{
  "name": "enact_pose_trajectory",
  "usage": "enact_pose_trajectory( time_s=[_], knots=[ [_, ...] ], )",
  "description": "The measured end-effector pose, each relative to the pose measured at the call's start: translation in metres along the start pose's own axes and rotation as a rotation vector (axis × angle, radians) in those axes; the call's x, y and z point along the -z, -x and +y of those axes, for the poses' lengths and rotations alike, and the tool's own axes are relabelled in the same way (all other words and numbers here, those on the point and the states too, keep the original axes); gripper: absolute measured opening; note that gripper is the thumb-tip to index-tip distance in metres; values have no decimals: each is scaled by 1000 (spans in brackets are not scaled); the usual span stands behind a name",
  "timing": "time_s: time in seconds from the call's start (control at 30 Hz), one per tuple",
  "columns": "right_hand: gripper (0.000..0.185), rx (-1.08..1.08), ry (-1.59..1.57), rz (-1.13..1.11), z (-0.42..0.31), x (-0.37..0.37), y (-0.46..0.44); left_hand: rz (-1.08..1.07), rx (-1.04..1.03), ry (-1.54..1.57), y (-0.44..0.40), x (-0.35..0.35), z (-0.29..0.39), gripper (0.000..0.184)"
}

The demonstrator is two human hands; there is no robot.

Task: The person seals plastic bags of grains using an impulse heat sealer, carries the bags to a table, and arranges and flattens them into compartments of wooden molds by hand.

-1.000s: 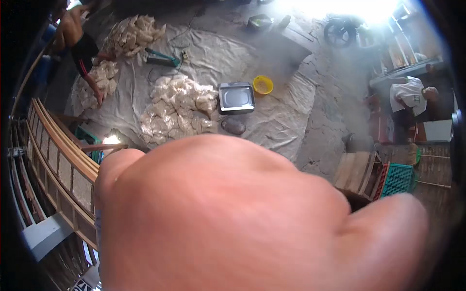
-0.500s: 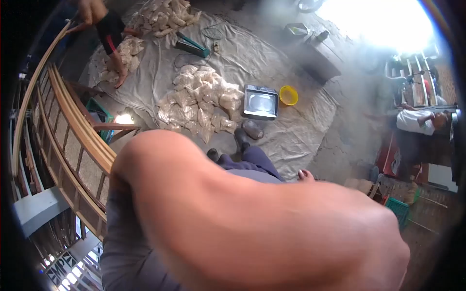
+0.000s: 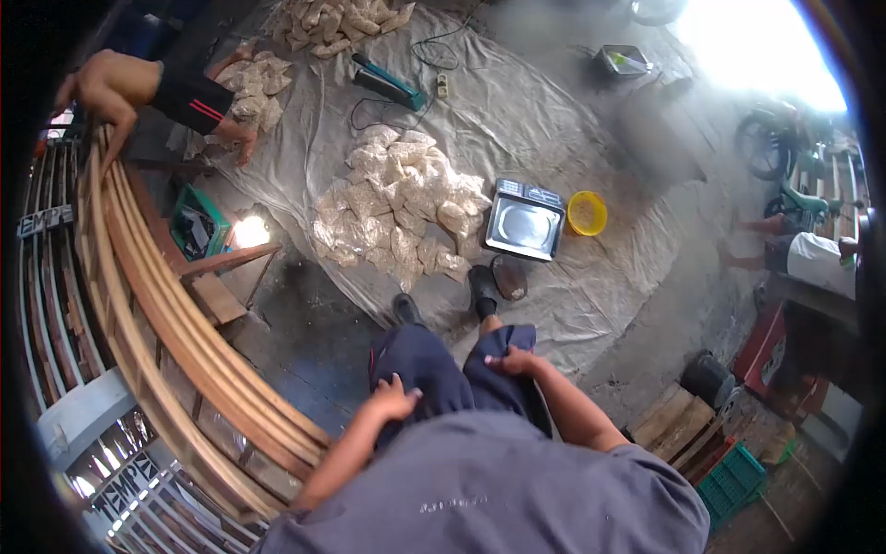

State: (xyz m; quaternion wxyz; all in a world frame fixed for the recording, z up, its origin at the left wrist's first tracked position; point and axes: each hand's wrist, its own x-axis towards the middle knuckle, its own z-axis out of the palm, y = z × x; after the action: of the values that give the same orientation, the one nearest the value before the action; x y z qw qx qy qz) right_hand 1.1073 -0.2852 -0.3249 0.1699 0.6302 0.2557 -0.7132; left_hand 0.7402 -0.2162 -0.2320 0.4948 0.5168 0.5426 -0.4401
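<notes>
My left hand (image 3: 395, 399) is at the left thigh of my dark trousers (image 3: 415, 351), fingers curled against the cloth. Over the right thigh, my right hand (image 3: 514, 362) pinches the trouser fabric, and bare shin shows below that hem. Both hands are well short of the things on the floor. Beyond my shoes lies a heap of clear plastic bags (image 3: 392, 208) with pale contents. A digital scale (image 3: 525, 226) with a shiny metal pan stands right of the heap, beside a yellow round tub (image 3: 586, 213). A dark rounded object (image 3: 509, 277) rests by my right shoe.
A pale tarp (image 3: 572, 314) covers much of the floor. Further off are a green bag sealer (image 3: 389, 85) and more filled bags (image 3: 337, 23). Long wooden rails (image 3: 198, 332) run along my left. Another person (image 3: 129, 83) bends there; a second (image 3: 812, 263) is far right.
The raised arm that filled the foreground has come down, and both hands are now at my thighs. The view has shifted. The person at left leans further over the rails.
</notes>
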Motion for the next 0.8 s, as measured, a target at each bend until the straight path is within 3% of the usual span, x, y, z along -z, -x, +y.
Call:
enact_pose_trajectory(
  time_s=[0.07,0.1,0.13,0.17,0.23,0.27,0.3,0.33,0.37,0.4,0.43,0.47,0.5,0.57,0.6,0.63,0.7,0.73,0.77,0.8],
  knots=[
    [138,2,238,74,-13,-13,-56,23,117,121,-13,-7,32,104],
    [135,39,306,86,-28,-11,-66,-58,137,24,-45,-8,38,105],
    [124,-67,338,57,-50,-1,-85,-61,140,-90,-71,6,53,105],
    [122,18,501,120,-42,2,-144,-68,138,-207,-101,20,62,104],
    [117,217,848,239,-4,8,-287,241,-207,-188,-254,-27,14,104],
    [124,293,986,405,-36,42,-311,203,-296,-108,-318,-17,16,105],
    [111,519,1113,917,-35,59,-383,232,-292,8,-372,-6,24,106],
    [93,488,714,602,-117,114,-355,254,-284,122,-423,3,34,106],
    [94,659,684,814,-126,143,-418,343,-252,38,-459,24,53,108],
    [114,499,1068,985,-152,180,-464,414,-329,66,-493,45,68,113],
    [138,471,969,973,-193,211,-466,530,-431,77,-533,56,80,118],
    [148,612,1039,1224,-196,247,-520,469,-349,-29,-569,69,95,124],
    [156,452,978,984,-234,276,-512,484,-302,-89,-591,86,109,124],
    [147,400,1123,1049,-252,316,-544,505,-209,-208,-629,113,126,124],
    [145,513,1285,1017,-245,339,-568,505,-161,-265,-649,118,130,122],
    [143,521,1317,898,-243,358,-589,515,-165,-233,-667,122,130,120],
    [139,296,1132,558,-245,380,-622,526,-160,-160,-693,114,126,115],
    [138,216,1046,483,-244,382,-633,719,-220,-100,-697,101,122,92],
    [144,235,1153,556,-240,376,-644,735,-263,-32,-703,92,115,86],
    [139,276,1007,633,-228,367,-647,753,-313,31,-714,80,108,79]
  ],
)
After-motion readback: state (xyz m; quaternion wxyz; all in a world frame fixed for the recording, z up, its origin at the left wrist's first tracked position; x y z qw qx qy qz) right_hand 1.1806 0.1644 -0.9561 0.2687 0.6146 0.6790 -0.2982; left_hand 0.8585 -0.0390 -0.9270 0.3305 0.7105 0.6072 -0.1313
